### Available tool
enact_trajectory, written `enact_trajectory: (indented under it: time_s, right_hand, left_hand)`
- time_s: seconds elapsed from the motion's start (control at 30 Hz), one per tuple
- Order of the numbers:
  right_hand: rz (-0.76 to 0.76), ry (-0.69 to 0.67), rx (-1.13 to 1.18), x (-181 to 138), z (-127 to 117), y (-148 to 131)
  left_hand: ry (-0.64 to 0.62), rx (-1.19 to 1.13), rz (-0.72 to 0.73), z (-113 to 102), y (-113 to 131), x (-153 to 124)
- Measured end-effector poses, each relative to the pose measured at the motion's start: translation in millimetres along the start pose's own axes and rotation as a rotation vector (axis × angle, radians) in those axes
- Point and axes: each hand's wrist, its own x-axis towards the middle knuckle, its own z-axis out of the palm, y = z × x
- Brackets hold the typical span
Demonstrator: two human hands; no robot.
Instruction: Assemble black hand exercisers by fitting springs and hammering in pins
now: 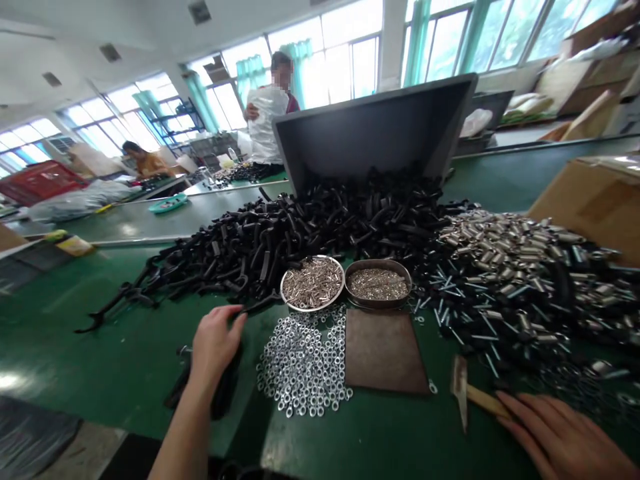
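My left hand is at the near left edge of a heap of black curved parts. Its thumb and forefinger close at the tip of one black lever-like part. More dark pieces lie partly hidden under that wrist. At the lower right, my right hand has its fingers around the wooden handle of a hammer, whose head rests on the green table. Between the hands lie a spread of metal nuts and a square brown pad.
Behind the pad stand a white bowl of small metal pins and a round tin of tiny metal pieces. A tipped grey bin, metal sleeves, bolts and a cardboard box lie beyond. Two people are farther back.
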Motion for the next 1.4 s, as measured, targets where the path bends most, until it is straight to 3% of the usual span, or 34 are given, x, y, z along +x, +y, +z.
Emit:
enact_trajectory:
  time_s: [0.07,0.13,0.23,0.3,0.4,0.53,0.7,0.9,1.0,1.17,1.3,1.4]
  right_hand:
    - [-0.128,0.012,-0.043,21.7,-7.0,-9.2]
    - [-0.161,0.039,-0.045,42.0,-9.3,-15.9]
    - [-0.114,0.045,0.018,67.7,-8.2,-22.7]
    - [-0.079,0.037,0.055,81.2,-8.0,-26.4]
    - [-0.031,0.022,0.106,95.8,-10.5,-31.1]
    - [0.029,-0.033,0.173,106.5,-13.9,-28.0]
    - [0.159,-0.091,0.1,125.1,-10.2,7.2]
    - [0.248,-0.18,-0.251,180.9,-2.9,59.6]
    - [0.262,-0.204,-0.333,205.0,4.8,68.7]
    - [0.264,-0.182,-0.324,218.2,16.7,72.3]
    - [0.239,-0.092,-0.25,211.7,20.8,80.3]
    - [0.255,-0.042,-0.186,204.2,20.7,82.3]
  left_hand:
    - [-0.08,-0.221,0.229,25.3,66.8,26.1]
    - [-0.137,-0.399,0.386,54.4,137.8,50.6]
    - [-0.181,-0.501,0.483,94.7,233.6,82.6]
    - [-0.171,-0.566,0.479,114.3,281.8,103.2]
    - [-0.161,-0.663,0.339,133.0,327.5,135.1]
    - [-0.315,-0.817,0.1,148.7,349.7,169.1]
    - [-0.496,-1.08,-0.069,145.1,340.6,176.2]
    - [-0.42,-1.33,-0.097,105.3,298.5,137.3]
    - [-0.388,-1.478,-0.142,85.6,264.7,99.5]
    - [-0.493,-1.637,-0.368,52.1,189.6,26.5]
    - [-0.436,-1.601,-0.609,34.5,129.6,-19.5]
    - [-0.318,-1.407,-0.602,35.6,95.2,-42.2]
